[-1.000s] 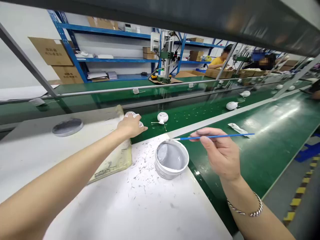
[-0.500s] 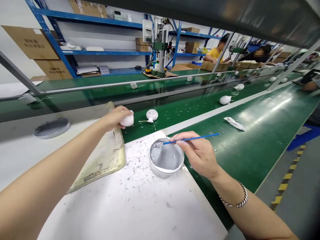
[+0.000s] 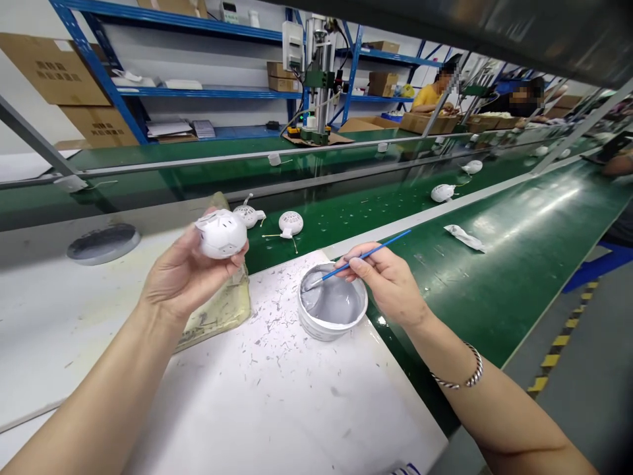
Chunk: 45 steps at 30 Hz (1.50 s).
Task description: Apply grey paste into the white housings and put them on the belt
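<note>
A round white plastic part (image 3: 222, 235) with small slots rests in my left hand (image 3: 180, 274), fingers wrapped round its underside. My right hand (image 3: 390, 284) pinches a thin blue brush (image 3: 366, 253). The brush tip is inside a round tub (image 3: 330, 332) of grey paste, near its left inner wall. Just behind the held part, a white vented piece (image 3: 246, 216) lies on the green belt (image 3: 336, 221), and another vented piece (image 3: 291, 223) with thin wires sits to its right.
A yellowed pad (image 3: 222, 307) and a grey-filled lid (image 3: 103, 244) lie on the left. Grey flecks dot the white board (image 3: 297, 409). A crumpled white packet (image 3: 465, 238) is on the green surface at right. People sit far back right; a metal bar (image 3: 30, 132) slants at left.
My left hand has drawn back toward me and turned, bringing the white part up. Another vented piece now shows behind it. The brush is tilted more steeply, its tip lower in the tub.
</note>
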Available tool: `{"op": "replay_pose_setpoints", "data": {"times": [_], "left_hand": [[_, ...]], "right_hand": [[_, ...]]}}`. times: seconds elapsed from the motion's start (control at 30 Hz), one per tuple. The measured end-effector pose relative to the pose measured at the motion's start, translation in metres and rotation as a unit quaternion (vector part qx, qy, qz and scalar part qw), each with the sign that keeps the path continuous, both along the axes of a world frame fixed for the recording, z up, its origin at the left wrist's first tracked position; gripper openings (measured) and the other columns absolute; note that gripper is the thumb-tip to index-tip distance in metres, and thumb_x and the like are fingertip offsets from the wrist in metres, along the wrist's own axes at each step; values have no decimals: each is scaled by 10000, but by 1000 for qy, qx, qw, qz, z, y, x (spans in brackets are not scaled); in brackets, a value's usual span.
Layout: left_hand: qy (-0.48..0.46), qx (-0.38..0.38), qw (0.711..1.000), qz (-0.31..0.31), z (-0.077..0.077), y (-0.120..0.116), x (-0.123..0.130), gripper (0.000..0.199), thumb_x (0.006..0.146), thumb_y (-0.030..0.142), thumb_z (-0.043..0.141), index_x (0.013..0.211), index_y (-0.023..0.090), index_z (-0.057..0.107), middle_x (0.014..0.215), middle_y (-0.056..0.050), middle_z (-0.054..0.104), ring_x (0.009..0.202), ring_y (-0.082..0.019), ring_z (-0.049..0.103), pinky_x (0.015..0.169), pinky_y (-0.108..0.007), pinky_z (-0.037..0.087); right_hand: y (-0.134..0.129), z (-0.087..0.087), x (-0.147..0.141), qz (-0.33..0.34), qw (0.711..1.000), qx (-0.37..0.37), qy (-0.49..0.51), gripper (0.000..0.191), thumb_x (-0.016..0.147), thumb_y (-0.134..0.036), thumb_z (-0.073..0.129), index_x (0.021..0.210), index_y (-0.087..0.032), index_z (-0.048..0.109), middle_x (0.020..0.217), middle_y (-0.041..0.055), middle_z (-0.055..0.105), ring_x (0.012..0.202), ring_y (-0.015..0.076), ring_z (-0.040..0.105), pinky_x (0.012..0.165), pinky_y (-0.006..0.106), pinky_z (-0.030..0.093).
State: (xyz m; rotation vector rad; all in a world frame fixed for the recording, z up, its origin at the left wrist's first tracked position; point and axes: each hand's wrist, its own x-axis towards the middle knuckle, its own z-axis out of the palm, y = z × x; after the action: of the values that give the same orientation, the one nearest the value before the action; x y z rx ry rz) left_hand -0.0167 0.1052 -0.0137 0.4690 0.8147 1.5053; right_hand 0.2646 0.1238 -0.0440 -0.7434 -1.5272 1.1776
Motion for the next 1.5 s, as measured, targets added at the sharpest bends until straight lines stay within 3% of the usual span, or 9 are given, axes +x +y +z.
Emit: {"op": "replay_pose_setpoints", "data": {"times": [0.17, 0.33, 0.43, 0.67, 0.77, 0.93, 1.07, 1.23, 1.5], "left_hand": [[168, 36, 984, -36, -3, -10, 9, 563, 609, 135, 856, 1088, 295, 609, 1136, -6, 634, 984, -213, 648, 826, -362, 619], [331, 98, 939, -14, -9, -21, 23, 706, 524, 92, 888, 1100, 305, 541, 899, 36, 634, 780, -129, 603, 680, -193, 537], [397, 116, 911, -1, -10, -29, 32, 691, 534, 81, 869, 1116, 299, 568, 894, 31, 624, 770, -128, 574, 672, -191, 501], [277, 61, 950, -128, -4, -40, 41, 513, 710, 253, 812, 1152, 339, 566, 938, 3, 617, 769, -144, 587, 668, -231, 501], [269, 58, 949, -152, -3, -42, 42, 431, 768, 280, 768, 1149, 314, 569, 992, -5, 614, 767, -129, 574, 661, -212, 489], [338, 86, 925, -149, -6, -44, 45, 370, 814, 313, 736, 1141, 318, 562, 988, 18, 610, 769, -108, 549, 653, -171, 465], [313, 61, 940, -125, -6, -43, 49, 353, 806, 407, 733, 1108, 315, 576, 918, 20, 609, 703, -101, 542, 607, -171, 463], [270, -31, 959, -79, -6, -43, 50, 407, 812, 625, 614, 980, 256, 644, 866, -28, 610, 685, -143, 550, 529, -209, 460], [229, -32, 968, -100, -2, -50, 56, 317, 833, 550, 634, 931, 254, 692, 847, -7, 586, 709, -115, 488, 549, -154, 429]], "right_hand": [[8, 1, 5, -9, 993, -92, 76, 176, 841, -364, 722, 861, -202, 657, 857, 15, 748, 739, 113, 724, 603, 191, 555], [11, 4, 8, -55, 976, -159, 140, 272, 726, -390, 815, 789, -193, 638, 805, -11, 731, 681, 93, 709, 541, 156, 522], [13, 5, 9, -74, 970, -175, 150, 310, 695, -405, 834, 771, -189, 625, 761, -24, 720, 663, 88, 709, 522, 143, 510], [14, 5, 13, -84, 977, -147, 130, 296, 718, -406, 818, 782, -193, 623, 780, -11, 731, 693, 107, 722, 535, 157, 515], [14, 6, 13, -81, 978, -146, 128, 287, 725, -401, 815, 780, -193, 624, 777, -15, 732, 689, 100, 721, 545, 152, 521], [13, 6, 13, -76, 977, -148, 133, 287, 729, -400, 813, 793, -196, 622, 766, -22, 731, 700, 105, 728, 559, 153, 538], [11, 7, 11, -77, 972, -167, 146, 298, 706, -403, 830, 790, -207, 622, 790, -24, 746, 709, 110, 735, 576, 161, 561], [5, 10, 7, -66, 968, -168, 173, 309, 699, -415, 837, 805, -233, 610, 843, -38, 764, 730, 104, 742, 645, 181, 604], [-19, 20, -12, -29, 982, -102, 154, 241, 804, -433, 748, 825, -250, 592, 872, -41, 765, 750, 133, 754, 689, 245, 646]]}}
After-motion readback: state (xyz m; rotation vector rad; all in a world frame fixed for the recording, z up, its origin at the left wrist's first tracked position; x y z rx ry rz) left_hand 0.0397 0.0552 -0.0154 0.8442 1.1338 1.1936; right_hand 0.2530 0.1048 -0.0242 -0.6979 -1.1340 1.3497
